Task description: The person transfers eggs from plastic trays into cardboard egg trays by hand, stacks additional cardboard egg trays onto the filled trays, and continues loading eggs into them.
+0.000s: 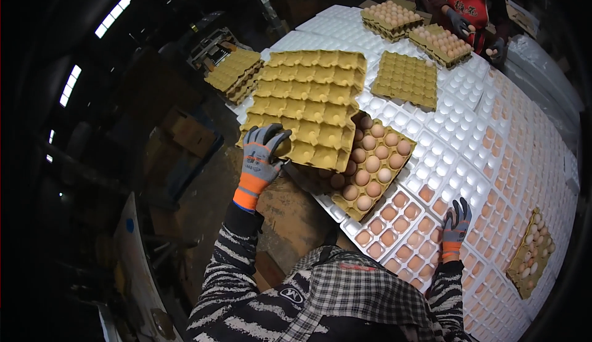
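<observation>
My left hand (259,152), in a grey and orange glove, grips the near left edge of a yellowish pulp egg tray (307,106). That tray is tilted up with no eggs visible on the side facing me, and it covers part of another pulp tray (350,209) filled with brown eggs (373,163). Over white plastic egg trays (432,173) to the right is my right hand (457,226), fingers apart and holding nothing. Brown eggs (388,212) sit in the plastic compartments beside it; whether the palm touches any is hidden.
Across the table, a person in a red apron (469,4) handles eggs by loaded pulp trays (391,18). A flat pulp tray (404,81) lies mid-table. Stacked trays (236,74) stand at far left, and a tray of eggs (525,279) at right. Cardboard boxes (194,134) are left.
</observation>
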`<state>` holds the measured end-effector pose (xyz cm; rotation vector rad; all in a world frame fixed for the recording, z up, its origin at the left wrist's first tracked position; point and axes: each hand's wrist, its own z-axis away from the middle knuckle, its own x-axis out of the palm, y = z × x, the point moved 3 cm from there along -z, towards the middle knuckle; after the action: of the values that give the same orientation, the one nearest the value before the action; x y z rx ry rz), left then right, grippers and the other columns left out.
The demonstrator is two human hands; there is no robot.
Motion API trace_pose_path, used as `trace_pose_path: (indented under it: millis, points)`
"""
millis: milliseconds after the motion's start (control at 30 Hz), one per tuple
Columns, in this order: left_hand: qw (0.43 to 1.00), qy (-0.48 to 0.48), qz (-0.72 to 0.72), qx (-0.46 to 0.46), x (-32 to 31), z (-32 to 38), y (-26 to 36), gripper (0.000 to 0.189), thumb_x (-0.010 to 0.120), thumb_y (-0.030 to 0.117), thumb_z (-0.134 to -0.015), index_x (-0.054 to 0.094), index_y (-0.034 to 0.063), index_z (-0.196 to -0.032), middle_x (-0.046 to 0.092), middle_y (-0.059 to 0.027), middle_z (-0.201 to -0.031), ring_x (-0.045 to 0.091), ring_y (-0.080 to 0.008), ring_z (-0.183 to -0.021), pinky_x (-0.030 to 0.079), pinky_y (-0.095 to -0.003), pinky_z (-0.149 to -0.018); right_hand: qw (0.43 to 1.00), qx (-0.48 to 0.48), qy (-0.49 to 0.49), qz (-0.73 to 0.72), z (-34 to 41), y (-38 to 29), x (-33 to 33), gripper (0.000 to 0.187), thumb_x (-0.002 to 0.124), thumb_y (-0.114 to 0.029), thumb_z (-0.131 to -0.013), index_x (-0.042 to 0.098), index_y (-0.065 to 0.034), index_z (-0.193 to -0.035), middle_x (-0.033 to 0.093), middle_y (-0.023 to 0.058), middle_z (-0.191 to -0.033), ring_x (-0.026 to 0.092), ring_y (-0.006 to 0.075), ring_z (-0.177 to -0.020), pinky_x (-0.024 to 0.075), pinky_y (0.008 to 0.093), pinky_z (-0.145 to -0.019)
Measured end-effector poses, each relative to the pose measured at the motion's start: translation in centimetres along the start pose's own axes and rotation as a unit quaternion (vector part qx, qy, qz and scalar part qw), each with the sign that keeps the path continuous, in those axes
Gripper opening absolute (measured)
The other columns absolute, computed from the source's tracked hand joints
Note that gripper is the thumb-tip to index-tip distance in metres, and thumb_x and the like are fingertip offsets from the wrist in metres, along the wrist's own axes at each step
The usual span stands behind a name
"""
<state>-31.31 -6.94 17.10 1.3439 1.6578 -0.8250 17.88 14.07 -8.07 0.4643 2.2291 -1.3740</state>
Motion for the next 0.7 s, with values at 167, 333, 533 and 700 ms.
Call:
trace_pose_path:
  millis: [167, 333, 533, 700]
  points:
    - [0.980, 0.014, -0.046, -0.192, 4.2, -1.3, -14.2, 0.071, 0.084, 0.018, -0.064, 0.062, 0.0192, -0.131, 0.052, -0.0097, -0.136, 0.047, -0.0343, -0.125, 0.034, -0.0480, -0.108, 0.999, -0.001, 0.022, 0.030, -0.5, -5.3, 0.5, 0.037, 0.060, -0.004, -0.088, 0.065, -0.0059, -0.125, 0.053, 0.0145, -0.139, 0.046, 0.0340, -0.131, 0.0371, 0.0432, -0.111]
    - [0.972, -0.074, -0.034, -0.219, 13.5, -4.4, -20.0, 0.070, 0.085, 0.023, -0.067, 0.060, 0.0206, -0.133, 0.048, -0.0100, -0.142, 0.043, -0.0342, -0.132, 0.031, -0.0473, -0.112, 0.993, -0.023, 0.034, 0.111, -0.6, -9.7, 3.2, 0.041, 0.063, -0.001, -0.084, 0.064, -0.0063, -0.125, 0.053, 0.0148, -0.139, 0.048, 0.0353, -0.130, 0.0400, 0.0445, -0.109]
    - [0.966, -0.245, -0.029, -0.073, 21.5, -4.2, -22.4, 0.079, 0.076, 0.052, -0.073, 0.052, 0.0223, -0.142, 0.043, -0.0145, -0.147, 0.038, -0.0349, -0.137, 0.015, -0.0534, -0.119, 0.989, -0.095, 0.034, 0.106, -2.7, -20.5, 6.9, 0.045, 0.068, -0.002, -0.080, 0.063, -0.0061, -0.124, 0.056, 0.0175, -0.135, 0.055, 0.0361, -0.122, 0.0470, 0.0430, -0.102]
    - [0.916, -0.117, 0.340, 0.179, 12.5, -4.0, -7.8, 0.065, 0.078, 0.026, -0.076, 0.056, 0.0130, -0.136, 0.054, -0.0147, -0.135, 0.050, -0.0366, -0.122, 0.035, -0.0481, -0.109, 0.988, 0.003, -0.147, 0.051, -1.3, -27.9, 9.6, 0.047, 0.078, -0.015, -0.077, 0.064, -0.0119, -0.121, 0.062, 0.0116, -0.120, 0.061, 0.0318, -0.112, 0.0523, 0.0396, -0.093]
